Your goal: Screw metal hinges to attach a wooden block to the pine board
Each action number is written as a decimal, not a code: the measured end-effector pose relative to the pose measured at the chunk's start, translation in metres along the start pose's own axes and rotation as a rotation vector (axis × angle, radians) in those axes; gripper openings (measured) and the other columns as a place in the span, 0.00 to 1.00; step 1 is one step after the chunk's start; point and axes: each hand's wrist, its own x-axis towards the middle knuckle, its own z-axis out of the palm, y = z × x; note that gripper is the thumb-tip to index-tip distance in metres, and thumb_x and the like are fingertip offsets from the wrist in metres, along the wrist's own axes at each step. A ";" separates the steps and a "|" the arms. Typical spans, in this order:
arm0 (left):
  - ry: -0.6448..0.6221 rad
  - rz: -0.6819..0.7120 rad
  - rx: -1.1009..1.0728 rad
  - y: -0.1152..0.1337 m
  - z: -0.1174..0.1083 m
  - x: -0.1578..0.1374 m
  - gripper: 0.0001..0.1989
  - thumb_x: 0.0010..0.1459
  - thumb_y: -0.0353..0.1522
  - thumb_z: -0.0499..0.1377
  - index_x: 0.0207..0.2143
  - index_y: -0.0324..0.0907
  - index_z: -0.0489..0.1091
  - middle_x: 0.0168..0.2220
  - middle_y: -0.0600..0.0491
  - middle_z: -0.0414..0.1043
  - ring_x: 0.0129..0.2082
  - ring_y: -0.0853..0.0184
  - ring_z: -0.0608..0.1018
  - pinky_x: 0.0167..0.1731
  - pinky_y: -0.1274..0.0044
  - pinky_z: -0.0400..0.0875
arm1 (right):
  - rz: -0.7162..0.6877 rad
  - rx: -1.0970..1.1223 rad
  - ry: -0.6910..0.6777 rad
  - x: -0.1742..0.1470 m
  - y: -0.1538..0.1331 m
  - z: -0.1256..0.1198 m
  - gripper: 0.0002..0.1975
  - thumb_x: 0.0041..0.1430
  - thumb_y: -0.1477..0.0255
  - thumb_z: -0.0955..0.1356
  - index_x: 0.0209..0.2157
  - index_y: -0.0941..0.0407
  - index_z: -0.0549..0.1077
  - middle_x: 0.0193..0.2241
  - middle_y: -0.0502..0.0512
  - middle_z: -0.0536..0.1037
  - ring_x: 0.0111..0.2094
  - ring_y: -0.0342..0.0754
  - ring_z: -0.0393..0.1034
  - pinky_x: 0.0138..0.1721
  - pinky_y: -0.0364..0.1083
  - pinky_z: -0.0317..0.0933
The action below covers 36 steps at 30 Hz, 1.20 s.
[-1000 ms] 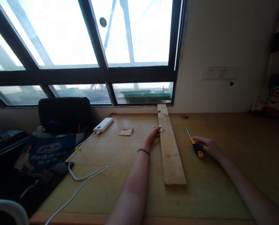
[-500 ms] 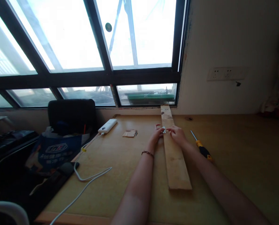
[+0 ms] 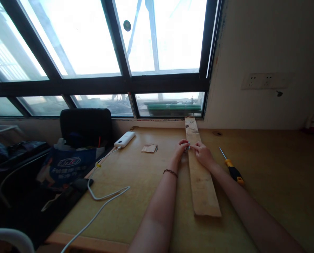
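Observation:
A long wooden board point(image 3: 203, 182) lies lengthwise on the table, its far end by the window. At the board's left edge, my left hand point(image 3: 178, 153) pinches a small silver metal hinge point(image 3: 189, 145), partly covered by the fingers. Just right of it, over the board, my right hand point(image 3: 203, 154) has thumb and forefinger pressed together close to the hinge. Whatever those fingertips hold is too small to make out. A screwdriver point(image 3: 233, 170) with a yellow and black handle rests on the table to the right of my right hand.
Left of the board lies a small flat brown packet point(image 3: 149, 148). A white power bank point(image 3: 124, 139) with a white cable point(image 3: 104, 199) sits near the table's left side. Beyond that edge stand a black chair point(image 3: 85, 128) and a blue bag point(image 3: 67, 168).
The view has shifted, so most things appear slightly further right. My left fingers have turned the hinge a little at the board's edge; my right fingertips stay close to it.

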 end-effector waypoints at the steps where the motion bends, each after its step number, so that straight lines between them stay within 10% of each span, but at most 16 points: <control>1: 0.002 0.002 0.004 0.001 0.000 0.000 0.10 0.37 0.29 0.63 0.27 0.40 0.69 0.25 0.58 0.68 0.23 0.75 0.69 0.24 0.82 0.60 | -0.002 -0.013 -0.002 0.000 0.000 0.000 0.18 0.56 0.80 0.60 0.43 0.52 0.75 0.32 0.54 0.70 0.34 0.44 0.65 0.38 0.41 0.57; 36: 0.251 0.255 0.257 0.007 0.009 -0.003 0.04 0.35 0.28 0.67 0.19 0.43 0.74 0.36 0.50 0.70 0.43 0.61 0.70 0.45 0.72 0.62 | 0.019 -0.085 -0.046 0.002 0.000 0.001 0.16 0.57 0.79 0.60 0.41 0.53 0.76 0.32 0.54 0.69 0.33 0.43 0.64 0.37 0.41 0.57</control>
